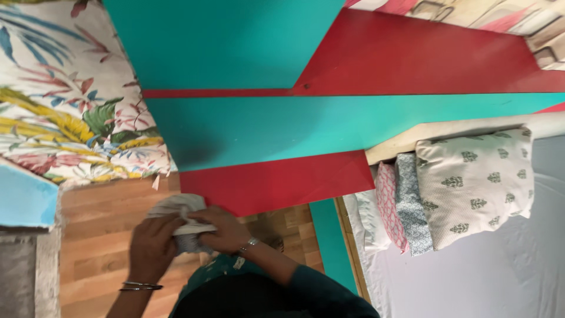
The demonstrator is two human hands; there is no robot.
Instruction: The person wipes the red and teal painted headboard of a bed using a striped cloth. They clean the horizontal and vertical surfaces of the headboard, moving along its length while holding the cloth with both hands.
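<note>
Beside stacked pillows (471, 182), both hands (188, 238) bunch, seemingly, a cloth (179, 207).

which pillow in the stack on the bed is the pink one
The pink pillow is the one at the stack's left end, beside the grey-blue patterned pillow; the large cream leaf-print pillow lies on the right.

Teal sleeve (306, 282) (bangles (141, 287), wristwatch (252, 242))

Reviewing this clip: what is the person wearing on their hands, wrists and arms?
Both hands are bare, no gloves. The left hand has thin silver-coloured bangles at the wrist, with the forearm below them bare. The right hand has a small metal watch or bracelet on the wrist, and further up that arm is a dark teal sleeve.
</note>
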